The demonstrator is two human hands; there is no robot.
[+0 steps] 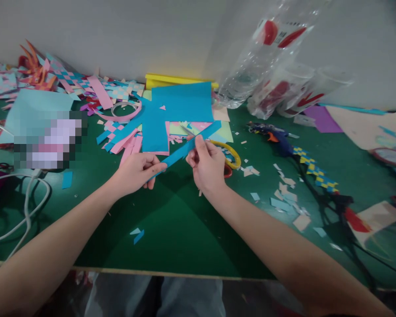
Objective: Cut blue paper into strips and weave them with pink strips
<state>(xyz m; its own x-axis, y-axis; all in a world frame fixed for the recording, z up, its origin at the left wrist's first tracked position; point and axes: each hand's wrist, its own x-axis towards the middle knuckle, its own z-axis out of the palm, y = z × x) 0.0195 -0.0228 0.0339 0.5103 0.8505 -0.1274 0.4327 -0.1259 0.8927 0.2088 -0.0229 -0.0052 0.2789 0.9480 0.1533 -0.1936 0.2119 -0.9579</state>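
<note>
A narrow blue paper strip [178, 154] is stretched between my hands above the green table. My left hand [140, 169] is closed on its lower left end, thumb on top. My right hand [207, 163] pinches the strip farther up, and its free end sticks out past the fingers. Behind my right hand are scissors with yellow and red handles [232, 154]; the hand hides their middle. Large blue paper sheets [181, 103] lie just beyond the hands, over pink and pale green paper.
A glue gun [277, 136] lies at right among paper scraps [288, 193]. Plastic bottles [244, 75] and cups [317, 88] stand by the wall. Woven paper pieces [86, 83] and a tape roll [123, 110] are at back left, a blurred phone [53, 143] with a white cable [28, 207] nearer.
</note>
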